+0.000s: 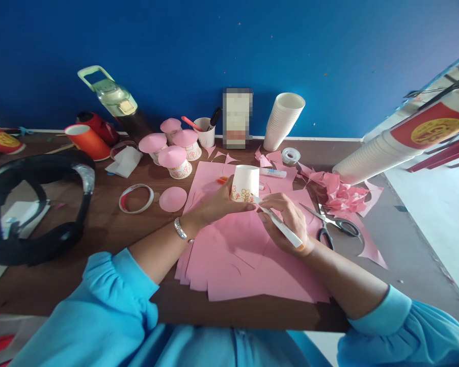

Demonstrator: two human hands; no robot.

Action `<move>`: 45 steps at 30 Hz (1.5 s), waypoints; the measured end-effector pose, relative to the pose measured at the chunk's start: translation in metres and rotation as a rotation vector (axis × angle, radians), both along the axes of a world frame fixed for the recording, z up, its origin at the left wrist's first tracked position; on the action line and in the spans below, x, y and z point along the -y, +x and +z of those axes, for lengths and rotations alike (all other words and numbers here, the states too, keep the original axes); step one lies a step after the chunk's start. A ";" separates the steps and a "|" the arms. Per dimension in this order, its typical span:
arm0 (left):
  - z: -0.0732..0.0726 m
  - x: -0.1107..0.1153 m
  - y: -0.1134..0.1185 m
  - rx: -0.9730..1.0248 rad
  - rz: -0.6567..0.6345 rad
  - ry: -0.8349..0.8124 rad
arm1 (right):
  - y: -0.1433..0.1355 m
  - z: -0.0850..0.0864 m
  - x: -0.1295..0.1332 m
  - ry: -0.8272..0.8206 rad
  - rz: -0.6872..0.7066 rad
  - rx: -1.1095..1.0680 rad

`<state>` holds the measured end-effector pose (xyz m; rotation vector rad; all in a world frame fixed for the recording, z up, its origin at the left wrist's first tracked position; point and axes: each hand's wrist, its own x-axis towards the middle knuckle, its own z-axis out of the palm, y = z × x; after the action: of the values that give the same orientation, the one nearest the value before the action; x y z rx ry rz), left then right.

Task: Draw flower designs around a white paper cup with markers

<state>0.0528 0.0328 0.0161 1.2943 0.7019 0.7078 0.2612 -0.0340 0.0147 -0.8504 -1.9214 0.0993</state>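
My left hand [224, 201] grips a white paper cup [246, 178], held upside down above pink paper sheets [237, 265]. Yellow and orange flowers are drawn around the cup's lower part. In my right hand [290, 219] is a white marker pen [280, 227], its tip against the drawn band or very close to it. Just behind the cup, a glue tube [273, 173] and an orange marker, partly hidden, lie on the paper. To the left stand several small decorated cups with pink cone tops [173, 157]. A pink paper disc [172, 199] lies in front of them.
Scissors [332, 224] lie open at right beside crumpled pink scraps [344, 193]. Stacked white cups [285, 120] stand behind, near a phone [237, 120] and a pen cup [205, 133]. Tape rolls [136, 199], a bottle [118, 102] and a black headset [40, 168] occupy the left.
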 end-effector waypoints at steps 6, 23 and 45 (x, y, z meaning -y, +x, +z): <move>0.001 0.002 0.001 -0.019 0.034 -0.016 | 0.001 0.000 0.000 -0.003 0.002 -0.014; 0.014 0.005 0.001 -0.141 0.081 0.046 | 0.000 0.000 0.000 -0.003 0.018 -0.016; 0.007 0.002 0.005 -0.084 0.028 0.092 | -0.001 0.000 -0.001 0.010 -0.034 0.011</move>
<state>0.0575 0.0303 0.0234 1.4072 0.7640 0.7190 0.2603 -0.0335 0.0148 -0.8782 -1.9158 0.0649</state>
